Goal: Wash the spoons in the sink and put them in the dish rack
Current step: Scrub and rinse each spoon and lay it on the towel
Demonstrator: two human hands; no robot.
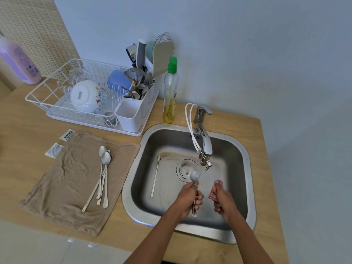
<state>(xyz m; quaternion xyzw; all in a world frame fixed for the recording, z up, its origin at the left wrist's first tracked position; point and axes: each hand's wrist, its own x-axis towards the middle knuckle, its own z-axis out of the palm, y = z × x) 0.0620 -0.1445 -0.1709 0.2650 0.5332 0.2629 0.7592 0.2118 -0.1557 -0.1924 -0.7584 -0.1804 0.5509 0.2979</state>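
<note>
Over the steel sink (240, 149), my left hand (190, 199) grips a spoon (194, 176) by its handle, bowl up, just below the faucet spout (206, 162). To its right, my right hand (222, 202) holds a pink mesh scrubber (217, 187). One long-handled spoon (155, 178) lies on the sink floor at the left. Several spoons (102, 178) lie on a brown towel (62, 183) left of the sink. The white dish rack (47, 88) stands at the back left, with its cutlery cup (129, 115) full of utensils.
A dish-soap bottle (170, 92) with a green cap stands behind the sink. A patterned bowl (87, 96) and a blue cup (118, 80) sit in the rack. Two small packets (54, 150) lie on the wooden counter (22, 130). A purple bottle (19, 61) stands far left.
</note>
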